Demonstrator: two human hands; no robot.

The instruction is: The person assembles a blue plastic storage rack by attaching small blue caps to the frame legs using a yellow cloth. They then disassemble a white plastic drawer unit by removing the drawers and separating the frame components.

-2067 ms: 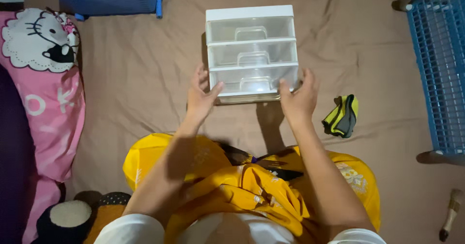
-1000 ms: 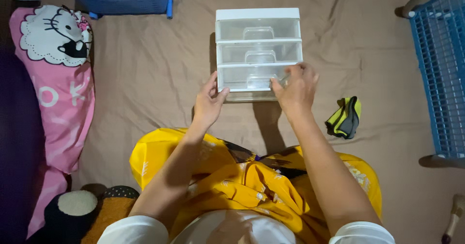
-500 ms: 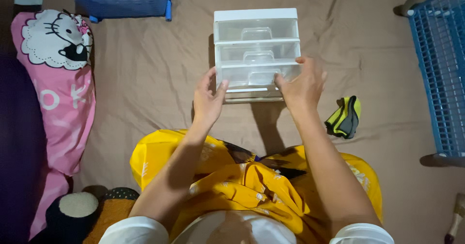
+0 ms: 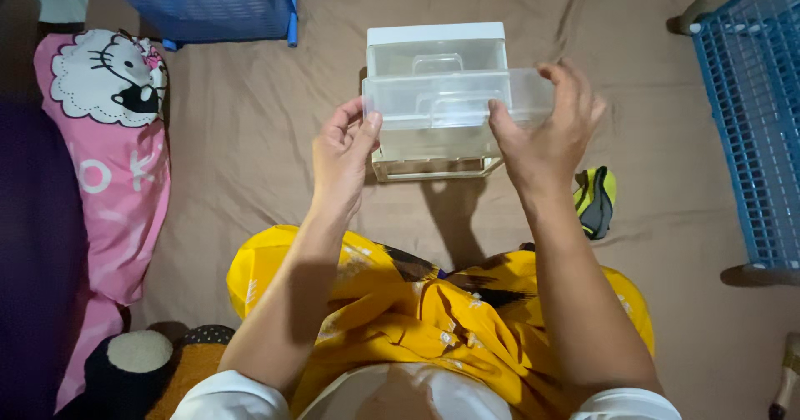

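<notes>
Now | clear drawer [image 4: 458, 99] | between left hand [image 4: 344, 157], right hand [image 4: 546, 132] fingers

Clear plastic drawer [image 4: 458, 102]: shallow rectangular tray, translucent, moulded pull handle on its front face, looks empty. Fully out of the cabinet, lifted, roughly level, long side running 9-to-3 o'clock. Held at both ends: left hand [image 4: 343, 155] pinches the 9 o'clock end, right hand [image 4: 546, 132] wraps the 3 o'clock end.

Small drawer cabinet [image 4: 436, 37]: white frame, standing on the brown sheet directly behind and under the drawer, at 12 o'clock from the person. Top drawer still seated, clear with the same handle. Lower part is mostly hidden behind the lifted drawer; bottom frame edge shows at 6 o'clock.
</notes>
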